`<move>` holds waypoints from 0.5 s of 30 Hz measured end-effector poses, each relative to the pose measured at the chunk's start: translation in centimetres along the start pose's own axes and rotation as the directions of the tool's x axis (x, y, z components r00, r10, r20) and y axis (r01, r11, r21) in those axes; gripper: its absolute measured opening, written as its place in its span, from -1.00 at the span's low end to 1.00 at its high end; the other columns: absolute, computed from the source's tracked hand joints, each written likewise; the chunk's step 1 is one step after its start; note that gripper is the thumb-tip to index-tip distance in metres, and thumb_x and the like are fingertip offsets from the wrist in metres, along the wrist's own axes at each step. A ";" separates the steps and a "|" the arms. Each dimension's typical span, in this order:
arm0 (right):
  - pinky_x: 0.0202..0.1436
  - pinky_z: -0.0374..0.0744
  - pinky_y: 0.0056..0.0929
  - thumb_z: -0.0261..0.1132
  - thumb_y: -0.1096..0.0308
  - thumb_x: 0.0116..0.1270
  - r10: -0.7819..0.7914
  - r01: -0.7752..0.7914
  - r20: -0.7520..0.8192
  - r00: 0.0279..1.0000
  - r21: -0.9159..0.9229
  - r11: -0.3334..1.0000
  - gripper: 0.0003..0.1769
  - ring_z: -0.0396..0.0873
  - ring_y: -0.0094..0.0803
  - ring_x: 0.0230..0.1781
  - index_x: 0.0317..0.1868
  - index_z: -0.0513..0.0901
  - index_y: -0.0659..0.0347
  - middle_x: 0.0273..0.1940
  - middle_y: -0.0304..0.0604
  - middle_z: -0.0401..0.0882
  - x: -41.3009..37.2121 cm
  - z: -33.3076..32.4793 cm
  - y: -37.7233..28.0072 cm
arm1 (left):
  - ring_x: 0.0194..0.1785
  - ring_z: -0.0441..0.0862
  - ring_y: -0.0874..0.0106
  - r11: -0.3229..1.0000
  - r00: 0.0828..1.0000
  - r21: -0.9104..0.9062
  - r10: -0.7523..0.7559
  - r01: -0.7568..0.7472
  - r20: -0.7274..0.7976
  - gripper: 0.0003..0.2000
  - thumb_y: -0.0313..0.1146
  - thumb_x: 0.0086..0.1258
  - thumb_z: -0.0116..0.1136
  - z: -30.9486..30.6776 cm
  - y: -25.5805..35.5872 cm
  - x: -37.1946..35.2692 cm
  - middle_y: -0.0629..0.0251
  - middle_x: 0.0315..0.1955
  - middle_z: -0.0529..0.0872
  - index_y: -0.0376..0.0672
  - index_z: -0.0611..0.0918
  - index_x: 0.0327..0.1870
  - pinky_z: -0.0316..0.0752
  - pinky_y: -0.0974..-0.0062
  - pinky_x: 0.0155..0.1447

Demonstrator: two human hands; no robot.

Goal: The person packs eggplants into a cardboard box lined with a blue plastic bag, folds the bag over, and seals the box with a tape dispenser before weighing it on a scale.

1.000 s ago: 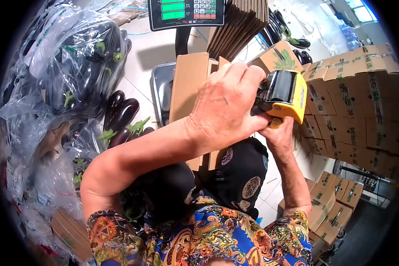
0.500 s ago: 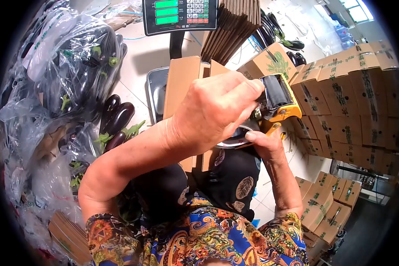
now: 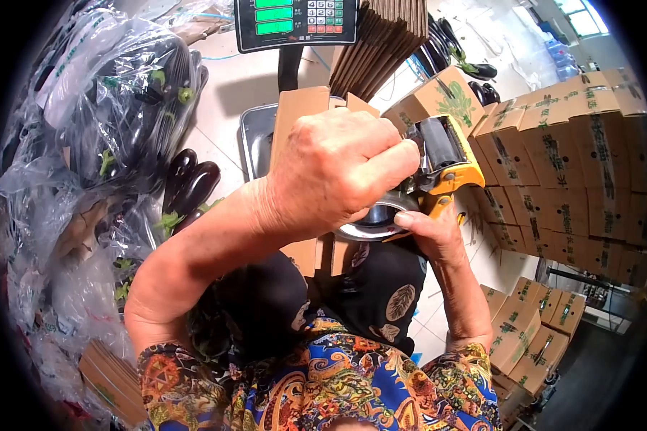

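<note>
Light floor tiles [image 3: 223, 118], bright window [image 3: 584, 20] upper right.

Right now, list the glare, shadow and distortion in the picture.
Head view: dark corners and bowed rows of brown cardboard boxes; head view: white glare on clear plastic bags; head view: bright upper-right window washed out; head view: grey shadow on the white tiled floor beside the black scale post.

Yellow tape dispenser [image 3: 459, 174] over a cardboard box [image 3: 292, 108]

The dispenser, tilted, has a dark roller and a wide tape roll [image 3: 372, 228] with a pale rim; it is above the box's right side. The box, partly hidden, shows plain brown flaps with a gap between them.
</note>
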State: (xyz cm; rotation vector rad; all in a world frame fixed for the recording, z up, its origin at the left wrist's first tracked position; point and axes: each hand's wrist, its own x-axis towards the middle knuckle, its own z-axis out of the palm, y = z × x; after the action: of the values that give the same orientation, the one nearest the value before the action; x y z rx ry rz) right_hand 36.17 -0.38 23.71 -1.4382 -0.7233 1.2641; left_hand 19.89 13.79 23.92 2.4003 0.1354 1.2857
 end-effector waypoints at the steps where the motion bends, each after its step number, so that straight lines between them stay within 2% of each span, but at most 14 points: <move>1: 0.17 0.55 -0.36 0.55 0.33 -0.08 -0.003 0.003 -0.006 1.000 -0.035 0.999 -0.19 0.61 -0.35 0.01 0.22 0.43 0.36 0.00 -0.07 0.62 0.0 -0.1 0.1 | -0.46 0.61 0.27 1.000 1.000 0.007 0.008 -0.008 -0.007 -0.74 -0.59 -0.04 0.31 -0.1 0.0 0.0 0.19 -0.46 0.64 -0.31 0.67 -0.25 0.49 0.37 -0.38; 6: 0.16 0.53 -0.39 0.54 0.28 -0.08 -0.020 0.022 0.009 1.000 -0.232 0.972 -0.21 0.60 -0.35 0.02 0.19 0.47 0.36 0.00 -0.08 0.62 0.5 0.1 -0.5 | -0.50 0.53 0.30 0.989 0.992 0.129 0.087 -0.075 -0.088 -0.76 -0.61 -0.07 0.31 -1.7 -1.1 0.6 0.22 -0.51 0.56 -0.28 0.66 -0.30 0.41 0.40 -0.44; 8: 0.15 0.53 -0.40 0.53 0.27 -0.07 -0.003 0.014 0.037 0.999 -0.304 0.952 -0.24 0.59 -0.35 0.03 0.18 0.49 0.36 0.01 -0.09 0.61 0.8 0.5 -1.4 | -0.48 0.54 0.27 0.987 0.994 0.146 0.074 -0.062 -0.077 -0.77 -0.62 -0.03 0.29 -2.1 -1.1 0.6 0.19 -0.49 0.57 -0.28 0.65 -0.29 0.43 0.40 -0.42; 9: 0.15 0.53 -0.41 0.53 0.31 -0.08 0.009 0.003 0.041 0.999 -0.284 0.959 -0.20 0.59 -0.36 0.02 0.22 0.43 0.34 0.03 -0.11 0.59 1.0 0.8 -1.7 | -0.46 0.56 0.28 0.990 0.990 0.136 0.062 -0.045 -0.129 -0.78 -0.64 -0.01 0.28 -2.0 -1.3 0.5 0.19 -0.48 0.59 -0.28 0.65 -0.28 0.45 0.41 -0.40; 11: 0.14 0.54 -0.41 0.51 0.37 -0.08 -0.082 0.075 -0.010 0.997 -0.324 0.943 -0.19 0.59 -0.38 0.02 0.23 0.38 0.31 0.03 -0.12 0.57 1.2 1.2 -1.7 | -0.42 0.60 0.31 0.995 0.973 0.102 0.037 -0.014 -0.227 -0.80 -0.66 0.03 0.26 -1.7 -1.8 0.2 0.18 -0.45 0.61 -0.28 0.66 -0.28 0.49 0.43 -0.36; 12: 0.13 0.54 -0.41 0.49 0.41 -0.07 -0.162 0.147 -0.003 0.987 -0.393 0.908 -0.22 0.59 -0.40 0.01 0.20 0.36 0.30 0.01 -0.14 0.58 1.5 0.9 -1.5 | -0.32 0.65 0.38 0.975 0.949 -0.137 -0.203 0.174 -0.239 -0.84 -0.60 0.23 0.19 -2.0 -1.0 -0.1 0.19 -0.34 0.67 -0.27 0.65 -0.17 0.56 0.46 -0.21; 13: 0.11 0.55 -0.42 0.47 0.45 -0.06 -0.240 0.214 0.003 0.971 -0.462 0.861 -0.25 0.59 -0.43 0.00 0.18 0.35 0.30 0.00 -0.15 0.58 1.7 0.5 -1.2 | -0.27 0.65 0.42 0.771 0.822 -0.514 -0.533 0.375 -0.200 -0.84 -0.51 0.32 0.14 -2.4 -0.1 -0.2 0.21 -0.29 0.68 -0.27 0.63 -0.10 0.56 0.47 -0.14; 14: 0.10 0.56 -0.42 0.45 0.49 -0.06 -0.317 0.274 0.009 0.948 -0.528 0.804 -0.28 0.60 -0.45 0.00 0.15 0.33 0.29 -0.02 -0.16 0.59 1.9 0.2 -1.0 | -0.21 0.65 0.46 0.403 0.630 -0.794 -0.776 0.455 -0.033 -0.81 -0.42 0.42 0.09 -2.8 0.4 -0.3 0.22 -0.23 0.68 -0.28 0.61 -0.04 0.57 0.49 -0.07; 15: 0.08 0.57 -0.43 0.45 0.49 -0.06 -0.349 0.289 -0.024 0.937 -0.510 0.810 -0.29 0.60 -0.46 -0.04 0.15 0.34 0.30 -0.08 -0.17 0.61 2.0 0.4 -0.8 | -0.15 0.65 0.46 0.323 0.601 -0.808 -0.798 0.493 0.048 -0.68 -0.23 0.51 -0.02 -3.2 -0.6 -1.4 0.22 -0.16 0.67 -0.30 0.56 0.05 0.55 0.51 -0.02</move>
State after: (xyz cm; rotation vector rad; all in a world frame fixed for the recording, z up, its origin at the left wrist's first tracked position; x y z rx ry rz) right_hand 36.49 1.77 23.91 -1.6956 -1.2217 0.7441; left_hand 16.55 15.00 24.15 1.0976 0.5241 1.0243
